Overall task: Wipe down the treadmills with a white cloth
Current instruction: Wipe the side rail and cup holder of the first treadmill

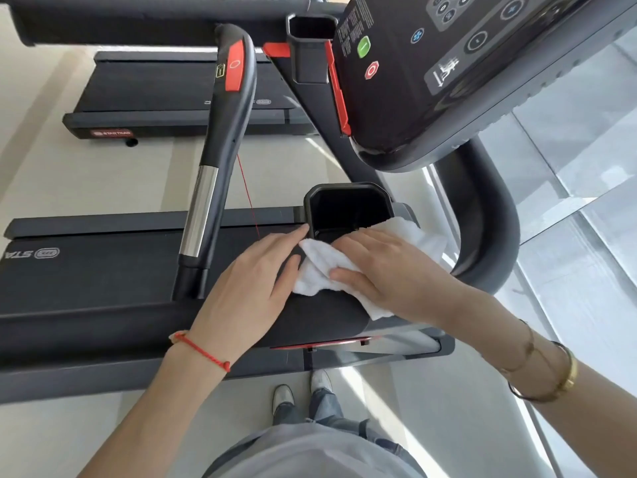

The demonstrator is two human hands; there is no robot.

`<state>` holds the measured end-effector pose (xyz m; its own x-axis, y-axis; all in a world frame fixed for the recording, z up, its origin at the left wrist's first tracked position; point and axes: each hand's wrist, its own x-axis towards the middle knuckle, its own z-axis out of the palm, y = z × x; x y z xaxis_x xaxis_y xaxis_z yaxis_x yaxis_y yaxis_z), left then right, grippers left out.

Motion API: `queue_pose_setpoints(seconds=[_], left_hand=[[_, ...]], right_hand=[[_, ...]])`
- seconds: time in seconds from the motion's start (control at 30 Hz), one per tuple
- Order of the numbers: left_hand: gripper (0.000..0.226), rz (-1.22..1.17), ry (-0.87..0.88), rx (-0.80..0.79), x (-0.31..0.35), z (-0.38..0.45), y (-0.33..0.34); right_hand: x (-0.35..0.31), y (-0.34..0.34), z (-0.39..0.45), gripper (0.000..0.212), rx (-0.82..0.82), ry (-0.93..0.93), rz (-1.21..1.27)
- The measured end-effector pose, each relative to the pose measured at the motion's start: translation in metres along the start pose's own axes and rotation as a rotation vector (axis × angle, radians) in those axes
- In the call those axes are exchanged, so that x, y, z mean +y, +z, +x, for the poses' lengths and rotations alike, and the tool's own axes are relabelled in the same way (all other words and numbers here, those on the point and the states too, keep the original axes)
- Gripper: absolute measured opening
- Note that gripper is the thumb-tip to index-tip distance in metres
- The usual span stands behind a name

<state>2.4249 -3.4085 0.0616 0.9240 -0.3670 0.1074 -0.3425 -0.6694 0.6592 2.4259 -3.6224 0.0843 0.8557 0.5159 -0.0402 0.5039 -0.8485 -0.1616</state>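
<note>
— Where is the white cloth [319, 267] found?
— On the treadmill [320, 313] arm, just beside the cup holder [348, 210], pressed flat under the right hand [382, 267].
— And the grips?
— Nothing is grasped; the left hand [251, 277] is laid open, perhaps touching the cloth's edge.

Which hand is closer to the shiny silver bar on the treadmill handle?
Left. The left hand lies just right of the silver bar, not touching it. The right hand is farther right, pressing the white cloth by the black cup holder.
</note>
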Motion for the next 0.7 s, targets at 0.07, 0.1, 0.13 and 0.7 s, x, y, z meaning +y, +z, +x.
queue_pose_setpoints(seconds=[0.07, 0.1, 0.13, 0.7], left_hand=[[0.043, 0.009, 0.002, 0.012, 0.000, -0.003, 0.000], [0.043, 0.012, 0.006, 0.019, 0.001, -0.004, 0.000], [0.043, 0.016, 0.011, 0.022, 0.001, -0.005, 0.000], [0.039, 0.102, 0.111, -0.005, 0.000, -0.036, -0.015]], right_hand=[[0.006, -0.005, -0.008, 0.044, 0.020, 0.009, 0.009], [0.009, -0.009, -0.013, 0.047, 0.014, 0.011, -0.001], [0.013, -0.012, -0.018, 0.049, 0.006, 0.011, -0.014], [-0.020, 0.000, -0.049, 0.053, 0.251, 0.091, 0.347]])
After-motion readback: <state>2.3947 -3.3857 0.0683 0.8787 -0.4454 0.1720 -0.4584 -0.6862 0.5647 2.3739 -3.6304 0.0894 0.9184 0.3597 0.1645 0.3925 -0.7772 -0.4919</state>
